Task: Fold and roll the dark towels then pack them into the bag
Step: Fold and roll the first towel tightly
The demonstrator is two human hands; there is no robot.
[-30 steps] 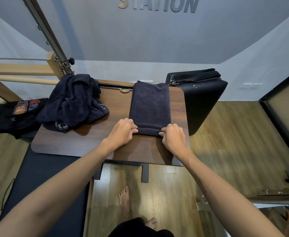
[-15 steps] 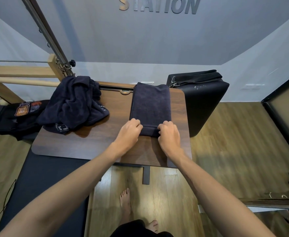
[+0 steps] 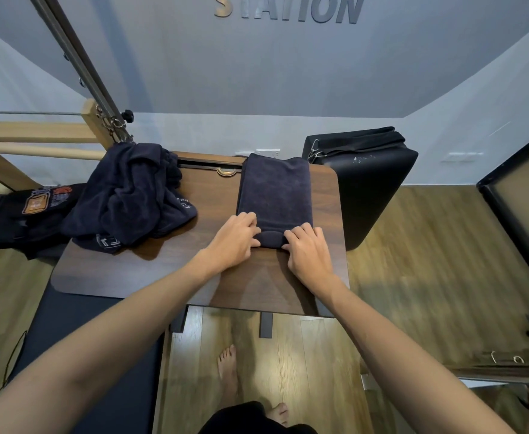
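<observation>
On the table (image 3: pixel 163 277), both hands' grip on the folded towel's (image 3: pixel 275 189) rolled end.

Both bare arms reach forward, left hand (image 3: pixel 236 238) and right hand (image 3: pixel 308 250) side by side, fingers curled down

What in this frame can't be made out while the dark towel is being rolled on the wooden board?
Head view only:
- Near end of the folded dark towel: partly covered by the left hand and right hand, so the roll's tightness is unclear.
- Number of towels in the crumpled dark towel heap: folds hide it.
- Black bag with orange patches: heap overlaps it; opening unseen.
- Wall lettering: cut by the top edge.
</observation>
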